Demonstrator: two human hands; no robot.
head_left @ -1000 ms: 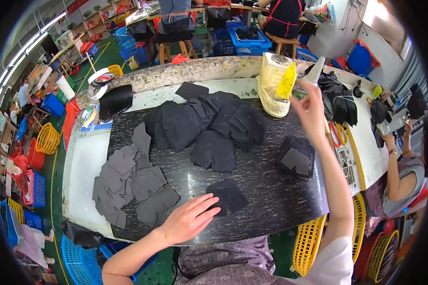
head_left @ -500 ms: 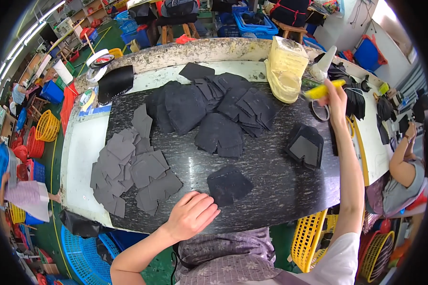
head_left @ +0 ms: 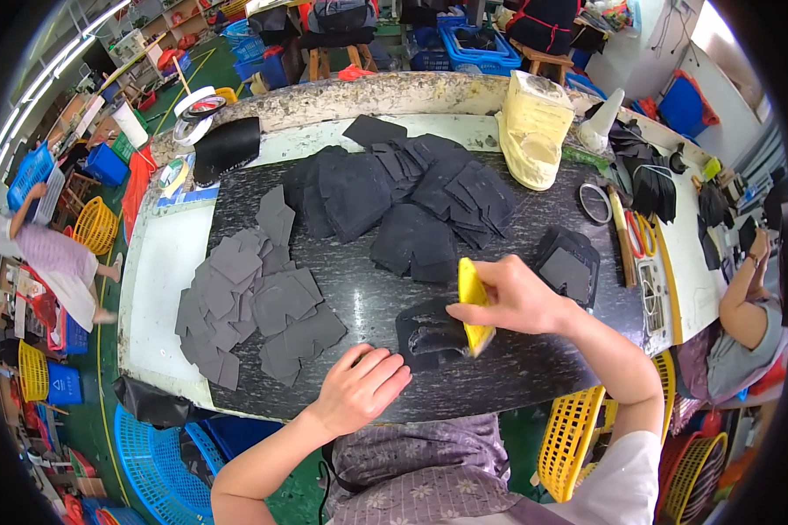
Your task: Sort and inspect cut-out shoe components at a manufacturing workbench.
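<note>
Black piece (head_left: 422, 331): landmark, flat on the dark board (head_left: 508, 381); pale streaks suggest coating partly done.
Yellow spreader (head_left: 473, 302): on its right side, pinched by the right hand (head_left: 521, 297).
Left hand (head_left: 359, 390): lower left of it, fingers curled together; grip unclear.
Grey-topped stack (head_left: 569, 273): right, apparently finished.
Grey pieces (head_left: 223, 293), left: apparently untreated.

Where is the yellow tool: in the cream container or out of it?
Out: the right hand holds the yellow tool at the dark piece's right edge, and the cream container stands apart, farther back.
</note>
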